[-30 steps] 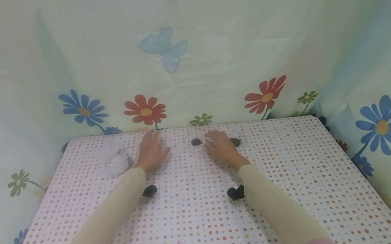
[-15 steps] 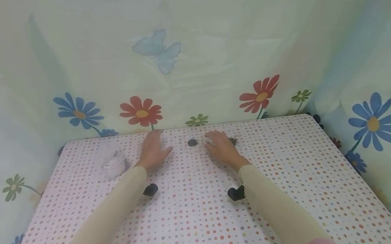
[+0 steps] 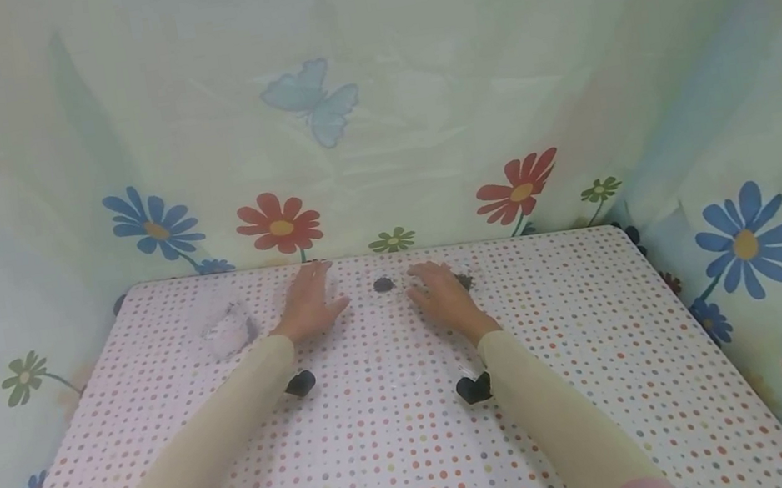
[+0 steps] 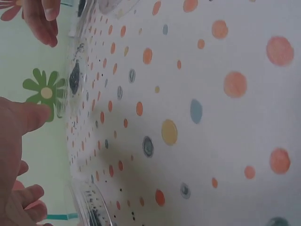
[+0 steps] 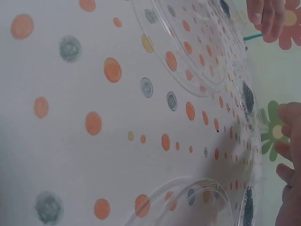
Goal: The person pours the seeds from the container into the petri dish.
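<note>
My left hand [image 3: 307, 303] is over the far part of the dotted table, fingers extended and relaxed, thumb out to the right. My right hand [image 3: 442, 295] hovers opposite with fingers loosely bent; neither holds anything. Between them lies a small dark heap [image 3: 384, 285], which in the left wrist view sits in a clear shallow dish [image 4: 74, 77]. Another dark heap [image 3: 465, 281] is partly hidden behind the right hand. A clear dish [image 4: 94, 205] with dark grains stands below the left fingers. Clear round dishes or lids [image 5: 188, 47] lie near the right hand.
A clear, whitish object with dark specks [image 3: 228, 331] sits left of the left hand. The polka-dot table [image 3: 393, 463] ends at a hanging flowered sheet [image 3: 422, 146], with more sheet on both sides. Black pieces [image 3: 473, 388] show beside both forearms.
The head view has shifted a little. Against the table, both hands have drifted slightly to the right, and the right hand covers more of the dark heap behind it.
</note>
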The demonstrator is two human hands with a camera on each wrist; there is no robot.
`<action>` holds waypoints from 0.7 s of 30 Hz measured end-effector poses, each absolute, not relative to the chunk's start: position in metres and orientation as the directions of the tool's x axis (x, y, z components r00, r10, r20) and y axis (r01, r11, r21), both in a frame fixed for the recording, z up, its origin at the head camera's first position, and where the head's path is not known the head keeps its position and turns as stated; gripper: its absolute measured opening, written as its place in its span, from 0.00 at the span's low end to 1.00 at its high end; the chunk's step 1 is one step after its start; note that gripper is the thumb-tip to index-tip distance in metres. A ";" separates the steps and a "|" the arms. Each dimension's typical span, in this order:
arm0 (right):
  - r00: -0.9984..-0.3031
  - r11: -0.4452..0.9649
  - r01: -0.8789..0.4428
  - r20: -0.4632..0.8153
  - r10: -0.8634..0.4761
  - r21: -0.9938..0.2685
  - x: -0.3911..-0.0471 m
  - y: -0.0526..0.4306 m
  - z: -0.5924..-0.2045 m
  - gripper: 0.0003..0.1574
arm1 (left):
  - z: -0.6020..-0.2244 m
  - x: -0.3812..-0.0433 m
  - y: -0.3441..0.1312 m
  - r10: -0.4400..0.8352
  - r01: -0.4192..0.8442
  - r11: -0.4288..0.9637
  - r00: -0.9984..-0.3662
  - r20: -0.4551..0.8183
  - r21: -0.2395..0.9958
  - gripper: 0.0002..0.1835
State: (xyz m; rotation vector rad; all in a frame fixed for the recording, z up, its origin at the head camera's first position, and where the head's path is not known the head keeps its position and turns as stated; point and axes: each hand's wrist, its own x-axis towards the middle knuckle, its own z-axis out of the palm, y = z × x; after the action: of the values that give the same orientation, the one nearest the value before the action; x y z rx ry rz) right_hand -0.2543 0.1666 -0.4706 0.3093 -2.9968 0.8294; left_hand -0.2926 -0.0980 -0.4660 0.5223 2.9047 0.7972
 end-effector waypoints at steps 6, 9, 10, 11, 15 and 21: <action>-0.978 0.841 -0.204 0.064 -0.199 -0.502 -0.253 0.165 -0.469 0.27 | -0.469 -0.292 -0.107 0.306 0.276 0.851 -0.952 0.006 0.447 0.41; -0.976 0.836 -0.210 0.066 -0.206 -0.507 -0.249 0.165 -0.468 0.27 | -0.472 -0.292 -0.112 0.302 0.276 0.862 -0.953 0.008 0.425 0.40; -0.975 0.833 -0.216 0.068 -0.211 -0.510 -0.248 0.165 -0.467 0.26 | -0.473 -0.292 -0.113 0.298 0.274 0.862 -0.954 0.010 0.426 0.40; -0.975 0.830 -0.218 0.069 -0.213 -0.513 -0.246 0.165 -0.466 0.26 | -0.473 -0.292 -0.114 0.295 0.273 0.864 -0.955 0.013 0.422 0.39; -0.972 0.819 -0.227 0.075 -0.221 -0.527 -0.241 0.164 -0.465 0.27 | -0.473 -0.290 -0.117 0.280 0.252 0.863 -0.960 0.002 0.438 0.39; -0.974 0.819 -0.213 0.051 -0.221 -0.533 -0.233 0.158 -0.462 0.28 | -0.477 -0.291 -0.122 0.250 0.200 0.871 -0.967 -0.055 0.448 0.38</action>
State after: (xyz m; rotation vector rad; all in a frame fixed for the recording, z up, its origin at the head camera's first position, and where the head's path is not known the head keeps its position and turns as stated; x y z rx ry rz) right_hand -0.2326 0.1582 -0.4624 0.3588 -3.0085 0.8790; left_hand -0.2906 -0.1219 -0.4766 0.3538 2.9311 0.6843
